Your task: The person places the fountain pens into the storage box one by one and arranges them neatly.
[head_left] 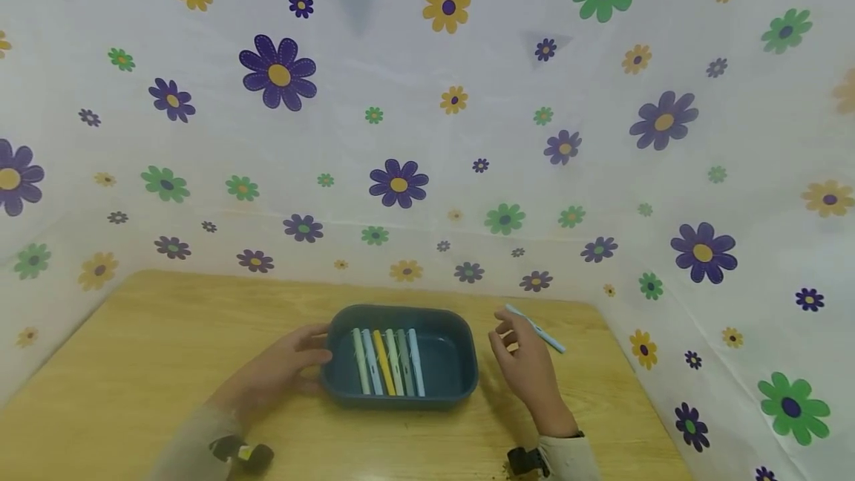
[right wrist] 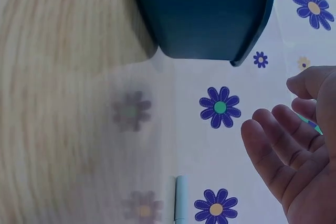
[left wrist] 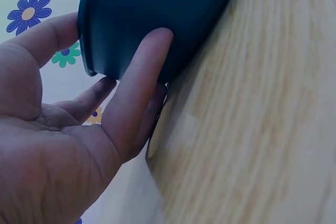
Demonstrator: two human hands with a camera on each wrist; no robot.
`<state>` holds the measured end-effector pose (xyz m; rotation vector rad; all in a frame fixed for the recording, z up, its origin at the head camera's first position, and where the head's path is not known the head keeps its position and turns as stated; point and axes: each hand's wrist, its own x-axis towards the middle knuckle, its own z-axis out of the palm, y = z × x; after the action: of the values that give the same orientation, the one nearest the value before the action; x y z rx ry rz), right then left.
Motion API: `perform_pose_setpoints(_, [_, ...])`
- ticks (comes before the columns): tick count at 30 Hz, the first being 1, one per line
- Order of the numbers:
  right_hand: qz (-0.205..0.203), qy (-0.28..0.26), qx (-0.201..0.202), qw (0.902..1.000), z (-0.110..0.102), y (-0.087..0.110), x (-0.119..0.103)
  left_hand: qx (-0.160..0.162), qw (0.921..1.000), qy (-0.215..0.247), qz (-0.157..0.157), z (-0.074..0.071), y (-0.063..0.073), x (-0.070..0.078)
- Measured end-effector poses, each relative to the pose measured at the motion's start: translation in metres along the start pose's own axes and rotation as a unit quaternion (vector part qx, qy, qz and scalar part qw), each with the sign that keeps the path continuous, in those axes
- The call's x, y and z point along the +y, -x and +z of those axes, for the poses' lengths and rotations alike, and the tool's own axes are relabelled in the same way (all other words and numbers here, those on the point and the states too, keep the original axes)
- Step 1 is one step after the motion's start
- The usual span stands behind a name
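Note:
A dark teal tray (head_left: 461, 362) sits on the table, with several pens (head_left: 414, 362) lying side by side in its left and middle part. They are pale green, light blue, yellow and grey-green. My left hand (head_left: 290, 358) touches the tray's left end; in the left wrist view its extended fingers (left wrist: 139, 77) rest against the outer wall and the rim. To the right of the tray hovers my right hand (head_left: 524, 362), fingers loosely bent and holding nothing. Just beyond it, a light blue pen (head_left: 551, 340) lies slantwise on the table, partly hidden by that hand.
The wooden table (head_left: 187, 332) extends around the tray on all sides. White sheeting with printed flowers (head_left: 401, 184) rises behind the table and along both sides. Each wrist carries a dark strap with a small camera (head_left: 257, 457).

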<state>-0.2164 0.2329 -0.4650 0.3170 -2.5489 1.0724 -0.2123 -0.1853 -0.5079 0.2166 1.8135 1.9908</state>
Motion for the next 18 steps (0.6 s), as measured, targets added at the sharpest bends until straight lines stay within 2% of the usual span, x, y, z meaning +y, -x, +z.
perform_pose_setpoints(11, [0.005,0.028,-0.012,0.9995,0.0032,0.0012,0.0087,-0.011,0.9997,0.019,0.004,-0.0023,-0.0035,-0.0058])
perform_pose_setpoints(18, [0.017,0.036,-0.015,0.9991,0.0020,0.0003,0.0099,-0.006,0.9999,0.015,0.000,0.0005,-0.0039,-0.0022])
